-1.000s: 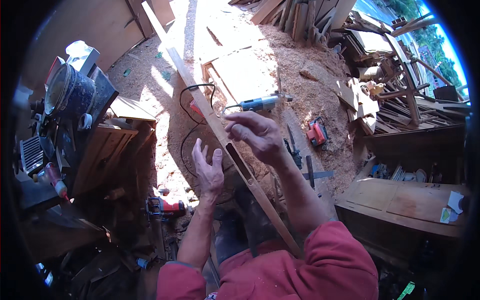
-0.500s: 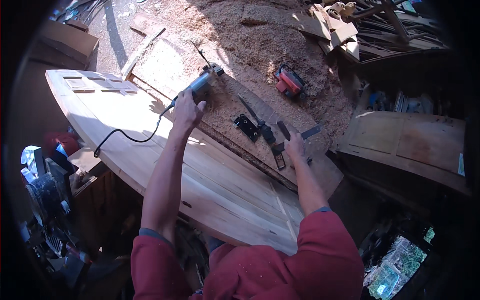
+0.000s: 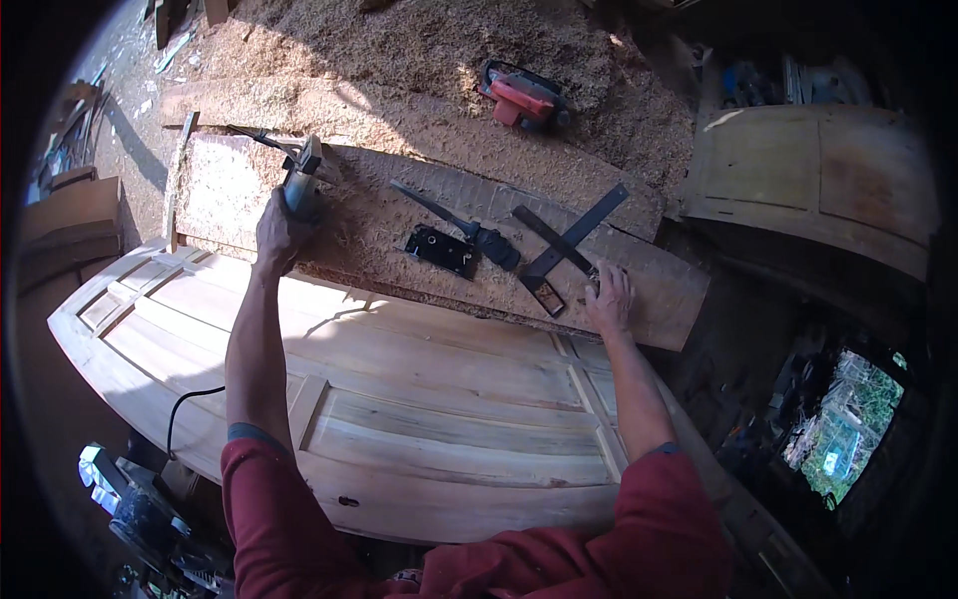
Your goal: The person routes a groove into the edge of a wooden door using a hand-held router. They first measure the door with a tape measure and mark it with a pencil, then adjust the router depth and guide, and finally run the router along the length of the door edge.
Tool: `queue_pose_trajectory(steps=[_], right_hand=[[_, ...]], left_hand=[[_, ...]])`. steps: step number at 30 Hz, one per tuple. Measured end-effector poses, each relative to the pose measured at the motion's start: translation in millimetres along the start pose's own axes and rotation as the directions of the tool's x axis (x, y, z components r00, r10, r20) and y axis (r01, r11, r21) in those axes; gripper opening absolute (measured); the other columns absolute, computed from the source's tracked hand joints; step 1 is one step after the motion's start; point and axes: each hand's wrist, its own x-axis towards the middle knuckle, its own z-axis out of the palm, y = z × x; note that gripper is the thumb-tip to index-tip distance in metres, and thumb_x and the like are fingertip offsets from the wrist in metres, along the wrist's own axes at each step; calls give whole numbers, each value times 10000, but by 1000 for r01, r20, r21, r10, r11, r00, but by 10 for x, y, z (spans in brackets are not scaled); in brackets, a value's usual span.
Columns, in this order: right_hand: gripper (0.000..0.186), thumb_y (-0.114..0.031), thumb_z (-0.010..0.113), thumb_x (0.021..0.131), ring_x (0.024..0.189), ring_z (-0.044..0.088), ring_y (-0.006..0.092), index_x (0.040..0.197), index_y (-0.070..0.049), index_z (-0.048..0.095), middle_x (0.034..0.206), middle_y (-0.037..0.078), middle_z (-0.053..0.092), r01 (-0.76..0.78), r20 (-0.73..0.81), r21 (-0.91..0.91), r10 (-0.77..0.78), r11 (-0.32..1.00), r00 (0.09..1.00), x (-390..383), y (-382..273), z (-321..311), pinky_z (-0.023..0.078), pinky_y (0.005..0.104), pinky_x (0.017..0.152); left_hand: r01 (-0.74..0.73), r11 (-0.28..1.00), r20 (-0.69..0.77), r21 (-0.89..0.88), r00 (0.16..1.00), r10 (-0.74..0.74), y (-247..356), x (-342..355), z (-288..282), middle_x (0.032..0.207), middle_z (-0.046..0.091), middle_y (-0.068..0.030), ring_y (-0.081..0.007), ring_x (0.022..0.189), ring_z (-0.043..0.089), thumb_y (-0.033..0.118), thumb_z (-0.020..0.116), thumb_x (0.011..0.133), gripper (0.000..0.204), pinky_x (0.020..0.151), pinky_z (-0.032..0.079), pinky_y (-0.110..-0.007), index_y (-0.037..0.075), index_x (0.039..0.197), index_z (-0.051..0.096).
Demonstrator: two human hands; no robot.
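Note:
My left hand (image 3: 279, 232) is wrapped around a corded trim router (image 3: 301, 188) with a grey-blue body, which lies on the dusty plank (image 3: 369, 180). A thin dark rod (image 3: 254, 135) sticks out to the left beside its base. My right hand (image 3: 613, 298) rests at the plank's right part with its fingers stretched out, by the lower end of a dark flat bar (image 3: 544, 232). That bar crosses a second dark blade (image 3: 594, 215) with a rectangular frame (image 3: 547, 297) at its near end. Left of them lie a long narrow blade with a black handle (image 3: 494, 250) and a black plate (image 3: 439, 250).
A pale panelled wooden door (image 3: 429, 384) lies in front of the plank. A red power tool (image 3: 524, 98) sits among the wood shavings (image 3: 399, 55) beyond. A wooden cabinet (image 3: 763, 165) stands at the right. The router's cord (image 3: 185, 404) hangs over the door's left.
The view has turned, so the plank now lies more level across it. My left hand stays on the trim router. My right hand's fingers are now stretched out by the dark bar's end.

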Motion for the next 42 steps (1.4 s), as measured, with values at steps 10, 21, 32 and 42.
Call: queue_pose_trajectory(steps=[10,21,32,42], right_hand=[[368,-266,704,843,1081,589,366,1084,-38,545,1089,194,621,110,268,-195,-55,975,962,-62,255,-160,419,508,936],[258,-266,603,977,809,644,161,1050,-26,540,929,75,684,197,-87,904,-288,381,954,476,-1261,-2438,519,350,772],[388,-107,720,865,765,663,267,1183,-62,504,850,89,644,728,-271,422,-691,540,670,795,-1594,-3124,526,418,683],[379,-90,715,861,750,662,269,1179,-56,512,834,97,637,809,-326,253,-741,530,587,705,-1616,-3152,525,400,659]], left_hand=[[-206,914,263,-348,915,307,546,-808,-857,1119,666,-207,-349,1022,667,270,905,566,923,876,534,-443,50,1344,460],[-250,712,491,-656,575,655,1783,-1972,-1763,1133,637,-118,-238,1023,631,184,903,543,961,912,508,-379,55,1376,441],[-209,630,506,-748,434,745,2237,-2444,-1553,1062,667,-90,-190,940,657,286,950,476,924,847,539,-343,36,1255,521],[-299,607,469,-737,421,777,2246,-2372,-1393,1076,662,-103,-191,958,647,261,953,461,935,837,541,-354,38,1262,523]])
